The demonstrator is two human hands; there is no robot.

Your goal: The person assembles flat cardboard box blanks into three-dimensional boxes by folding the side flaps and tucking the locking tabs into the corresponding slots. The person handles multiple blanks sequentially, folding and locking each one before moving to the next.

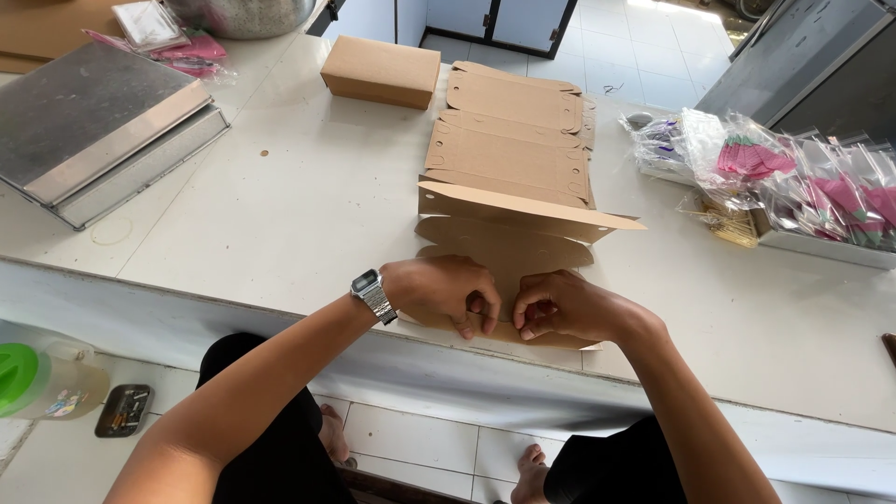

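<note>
A flat brown cardboard box blank point(509, 238) lies at the near edge of the white table point(308, 215), one long flap raised. My left hand point(443, 291), with a metal watch on the wrist, and my right hand point(560, 308) press side by side on the blank's near edge, fingers curled onto the cardboard. Behind it lies a stack of unfolded blanks point(509, 140). A finished closed cardboard box point(381, 71) stands farther back.
A metal lidded tray point(98, 126) sits at the left. Clear bags with pink items point(793, 177) fill the right side, more pink packets point(177, 42) at the back left. Below the table edge are a green-capped bottle point(42, 378), a small dark device point(123, 411) and my bare feet.
</note>
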